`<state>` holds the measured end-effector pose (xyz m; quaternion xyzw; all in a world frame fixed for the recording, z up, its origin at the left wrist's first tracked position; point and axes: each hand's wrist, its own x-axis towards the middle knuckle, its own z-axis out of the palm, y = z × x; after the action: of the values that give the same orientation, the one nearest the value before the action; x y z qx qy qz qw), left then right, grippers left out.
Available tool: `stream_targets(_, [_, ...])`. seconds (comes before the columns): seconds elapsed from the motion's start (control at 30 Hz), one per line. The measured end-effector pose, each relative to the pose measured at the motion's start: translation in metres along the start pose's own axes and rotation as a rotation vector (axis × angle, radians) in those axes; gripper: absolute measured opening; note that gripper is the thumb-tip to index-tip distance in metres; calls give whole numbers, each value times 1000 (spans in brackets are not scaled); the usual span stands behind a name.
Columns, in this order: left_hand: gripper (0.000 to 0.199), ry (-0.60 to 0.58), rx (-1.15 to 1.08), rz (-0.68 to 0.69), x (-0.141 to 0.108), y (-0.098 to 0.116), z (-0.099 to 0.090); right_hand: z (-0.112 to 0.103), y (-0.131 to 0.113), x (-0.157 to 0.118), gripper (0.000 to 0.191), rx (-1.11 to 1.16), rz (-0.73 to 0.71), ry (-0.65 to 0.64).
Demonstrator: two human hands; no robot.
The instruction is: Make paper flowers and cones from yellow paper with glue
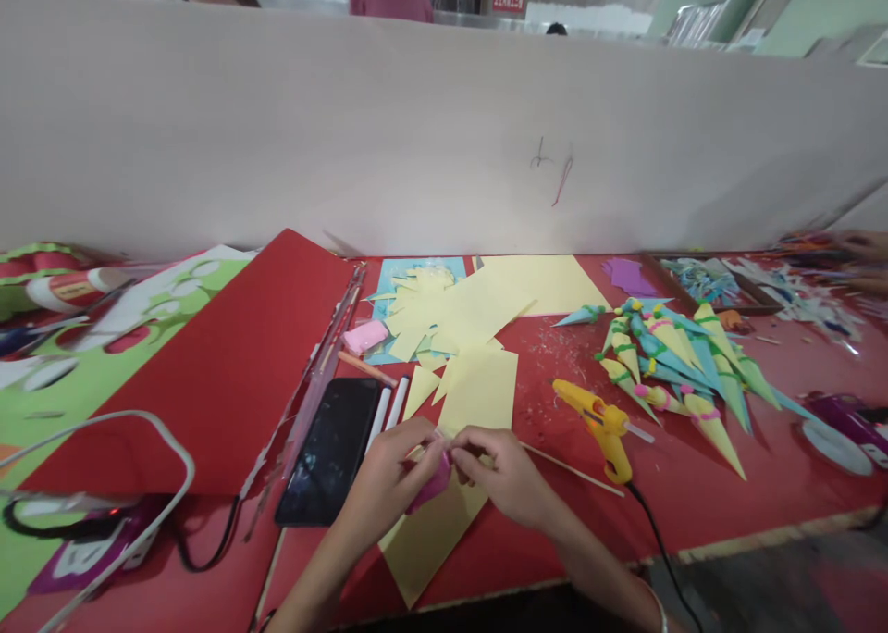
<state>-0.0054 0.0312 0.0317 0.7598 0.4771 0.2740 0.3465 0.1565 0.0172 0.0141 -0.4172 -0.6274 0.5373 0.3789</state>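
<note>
My left hand is closed around a small magenta-pink piece, soft-looking and partly covered by my fingers; I cannot tell its exact kind. At its upper edge, my right hand is closed in a pinch, the fingertips meeting those of the left. What the right fingers grip is hidden. Beneath both hands lie yellow paper strips. A thin wooden stick rests by my right hand. Two white pens and a black phone lie beside my left hand.
A yellow hot glue gun with a black cord lies to the right, before a pile of yellow and blue paper cones. Cut yellow paper and a pink packet lie farther back. A white partition stands behind the red table.
</note>
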Motion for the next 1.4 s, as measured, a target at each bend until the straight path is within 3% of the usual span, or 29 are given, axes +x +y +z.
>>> stream_targets(0.33, [33, -116, -26, 53, -3, -5, -6, 6, -1, -3, 18, -135, -80, -3])
stream_targets(0.6, [34, 63, 10, 72, -6, -8, -4, 1, 9, -12, 16, -172, -43, -7])
stream_targets(0.7, [30, 192, 87, 76, -5, -17, -10, -11, 16, -22, 17, -404, -12, 31])
stream_targets(0.9, [25, 314, 559, 267, 7, -37, -19, -26, 35, -46, 18, -988, 51, 54])
stream_targets(1.03, [26, 468, 762, 405, 20, -39, -24, -42, 31, -68, 22, -1152, 251, -43])
stream_targets(1.13, [23, 572, 871, 381, 29, -42, -27, -67, 18, -87, 35, -1214, 411, -3])
stream_targets(1.2, [23, 525, 950, 339, 35, -45, -26, -84, 11, -97, 43, -1230, 543, 78])
stream_targets(1.3, [24, 240, 946, 273, 41, -51, -18, -104, 13, -104, 44, -1290, 688, 227])
stream_targets(1.4, [25, 9, 878, 242, 44, -54, -6, -113, 30, -102, 36, -1352, 651, 398])
